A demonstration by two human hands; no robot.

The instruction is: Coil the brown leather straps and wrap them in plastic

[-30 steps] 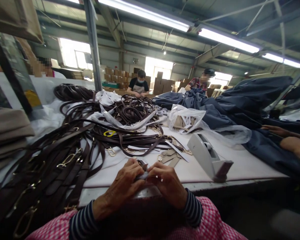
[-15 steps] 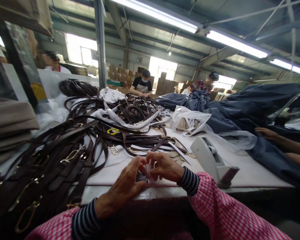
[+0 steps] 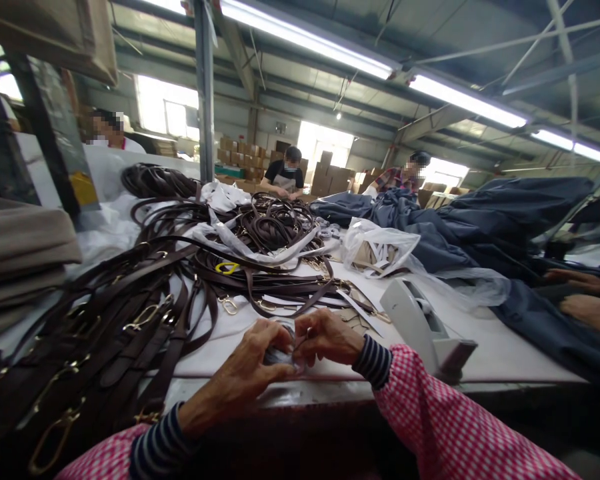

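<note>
My left hand is curled round a small, shiny grey bundle that looks like clear plastic, just above the front edge of the table. Thumb and fingers of my right hand pinch at the bundle's right side, close against the left fingertips. What exactly the right fingers grip is hidden. Just beyond both hands lie dark brown straps with gold clasps, and beige pieces with white paper strips.
A grey-white tape dispenser stands right of my hands. Many brown straps cover the left side. A plastic bag of beige pieces and dark blue fabric lie right. A co-worker's hands rest on the fabric. Other people work farther back.
My left hand has shifted slightly left and turned, so more of the grey bundle shows. My right fingers have closed in a tighter pinch. The co-worker's hands at right have moved.
</note>
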